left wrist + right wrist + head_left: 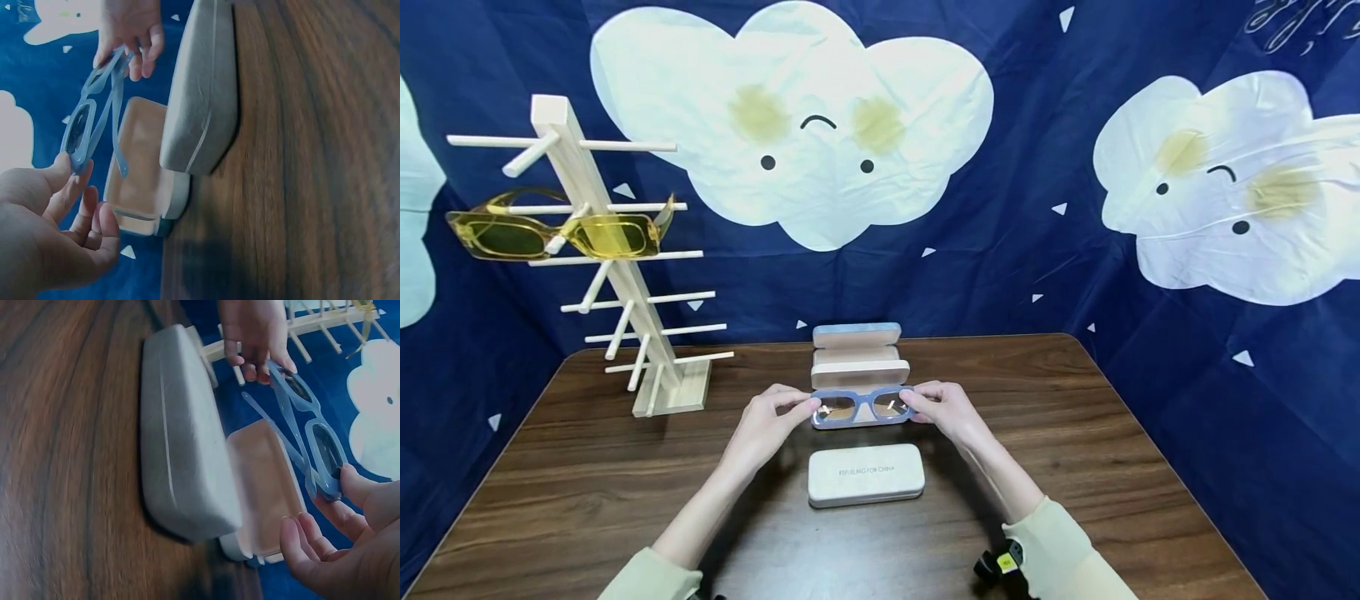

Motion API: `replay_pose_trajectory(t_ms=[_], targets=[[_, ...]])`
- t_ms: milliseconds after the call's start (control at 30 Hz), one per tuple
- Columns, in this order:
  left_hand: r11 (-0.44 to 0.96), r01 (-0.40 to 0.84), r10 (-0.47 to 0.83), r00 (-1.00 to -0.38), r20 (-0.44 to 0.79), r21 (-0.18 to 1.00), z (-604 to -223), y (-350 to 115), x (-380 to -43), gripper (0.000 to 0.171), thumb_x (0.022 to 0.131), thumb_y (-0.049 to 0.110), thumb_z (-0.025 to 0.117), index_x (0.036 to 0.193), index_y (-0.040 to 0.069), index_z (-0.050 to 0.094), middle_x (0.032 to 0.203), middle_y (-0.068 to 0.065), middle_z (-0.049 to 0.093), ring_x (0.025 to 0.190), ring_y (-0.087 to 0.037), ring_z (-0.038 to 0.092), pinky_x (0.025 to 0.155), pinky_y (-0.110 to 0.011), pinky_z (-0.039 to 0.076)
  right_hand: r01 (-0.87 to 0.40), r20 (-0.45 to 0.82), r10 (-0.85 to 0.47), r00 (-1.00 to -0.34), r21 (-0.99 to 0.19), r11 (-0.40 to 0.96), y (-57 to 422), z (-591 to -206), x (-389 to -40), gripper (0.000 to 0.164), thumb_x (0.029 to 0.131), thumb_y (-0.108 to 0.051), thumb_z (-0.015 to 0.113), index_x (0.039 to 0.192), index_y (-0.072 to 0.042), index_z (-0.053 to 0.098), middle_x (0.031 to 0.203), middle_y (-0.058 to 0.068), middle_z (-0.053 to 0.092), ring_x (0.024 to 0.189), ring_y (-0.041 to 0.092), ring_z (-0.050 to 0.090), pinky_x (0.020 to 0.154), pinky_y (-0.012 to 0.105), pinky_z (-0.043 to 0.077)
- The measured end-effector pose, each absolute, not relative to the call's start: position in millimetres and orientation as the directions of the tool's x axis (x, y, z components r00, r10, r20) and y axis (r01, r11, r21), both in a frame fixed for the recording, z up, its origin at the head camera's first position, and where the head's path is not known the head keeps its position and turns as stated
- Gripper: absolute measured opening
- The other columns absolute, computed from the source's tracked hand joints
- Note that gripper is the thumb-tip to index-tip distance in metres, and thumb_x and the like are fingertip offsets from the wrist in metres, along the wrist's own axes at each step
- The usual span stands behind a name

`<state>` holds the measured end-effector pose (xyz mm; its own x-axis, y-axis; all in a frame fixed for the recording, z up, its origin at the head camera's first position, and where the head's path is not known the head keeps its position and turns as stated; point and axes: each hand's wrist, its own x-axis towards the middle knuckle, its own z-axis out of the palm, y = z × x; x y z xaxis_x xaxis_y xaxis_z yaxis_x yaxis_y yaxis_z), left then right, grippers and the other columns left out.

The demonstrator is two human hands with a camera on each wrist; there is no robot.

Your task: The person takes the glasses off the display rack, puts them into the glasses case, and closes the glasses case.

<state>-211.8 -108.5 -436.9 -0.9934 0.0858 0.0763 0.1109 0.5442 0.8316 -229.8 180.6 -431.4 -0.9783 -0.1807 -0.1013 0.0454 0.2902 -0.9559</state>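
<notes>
Left grip (770, 419), right grip (947, 407) pinch glasses (863, 398).

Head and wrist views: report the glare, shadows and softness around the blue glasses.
Head view: bright glints on the lenses of the blue glasses, dark arm shadows on the table, and a pale sheen below the closed case; left wrist view: dimmer and softer; right wrist view: likewise dim and soft, with paler wood at lower left.

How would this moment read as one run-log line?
Left fingers pinch blue glasses | right fingers pinch same glasses | closed case on table | yellow sunglasses on rack
</notes>
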Motion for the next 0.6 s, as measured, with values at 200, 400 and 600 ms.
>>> replay_pose_trajectory(t_ms=[200, 400, 600], targets=[[0.552, 0.065, 0.060, -0.997, 0.038, 0.831, -442.9, -108.2, -225.7, 0.028, 0.096, 0.033, 0.072, 0.110, 0.010, 0.081, 0.121, -0.010, 0.071, 0.119, -0.028, 0.064, 0.102, -0.044, 0.048, 0.077, -0.126, -0.168, -0.978, -0.960, 0.269, 181.6, -438.3, -244.0, 0.033, 0.097, -0.015, 0.070, 0.113, 0.013, 0.072, 0.111, 0.014, 0.075, 0.093, 0.008, 0.068, 0.095, 0.041, 0.060], [0.579, 0.087, 0.073, -0.996, 0.054, 0.811, -450.4, -108.1, -237.5, 0.029, 0.095, 0.034, 0.074, 0.109, 0.009, 0.081, 0.117, -0.011, 0.072, 0.116, -0.029, 0.065, 0.100, -0.044, 0.050, 0.096, -0.145, -0.149, -0.978, -0.951, 0.294, 183.5, -445.2, -257.2, 0.030, 0.095, -0.016, 0.073, 0.107, 0.012, 0.073, 0.096, 0.010, 0.078, 0.088, 0.008, 0.068, 0.098, 0.048, 0.059], [0.595, 0.087, 0.070, -0.996, 0.056, 0.799, -457.0, -108.0, -246.2, 0.029, 0.094, 0.035, 0.075, 0.105, 0.010, 0.083, 0.111, -0.010, 0.074, 0.112, -0.028, 0.066, 0.097, -0.044, 0.052, 0.144, -0.193, -0.115, -0.974, -0.928, 0.343, 182.8, -451.2, -269.7, 0.029, 0.093, -0.019, 0.076, 0.101, 0.009, 0.076, 0.089, -0.002, 0.074, 0.089, 0.010, 0.069, 0.096, 0.042, 0.060]])
